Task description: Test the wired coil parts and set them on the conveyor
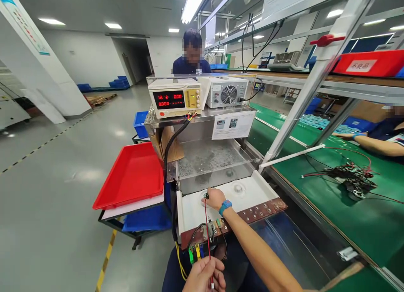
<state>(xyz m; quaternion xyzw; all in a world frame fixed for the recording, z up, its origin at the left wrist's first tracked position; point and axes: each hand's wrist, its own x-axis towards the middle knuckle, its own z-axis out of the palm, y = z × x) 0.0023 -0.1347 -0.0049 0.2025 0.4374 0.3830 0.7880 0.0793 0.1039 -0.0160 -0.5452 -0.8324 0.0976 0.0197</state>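
Note:
My right hand point(215, 198) reaches forward over the white tray point(252, 191) and pinches a small dark part point(206, 195) on the end of a thin red wire point(207, 224). A blue band sits on that wrist. My left hand point(204, 276) is close to my body at the bottom edge, its fingers closed on the near end of the same red wire. Between my hands lies a brown terminal strip point(252, 214) with clips and yellow, green and blue plugs point(195, 253).
A power supply with red digits point(174, 98) and a grey fan unit point(224, 91) stand on a steel shelf. A red tray point(132, 174) sits on a cart at left. At right is a green bench point(331, 208) with a wired board point(353, 178); other people work behind and right.

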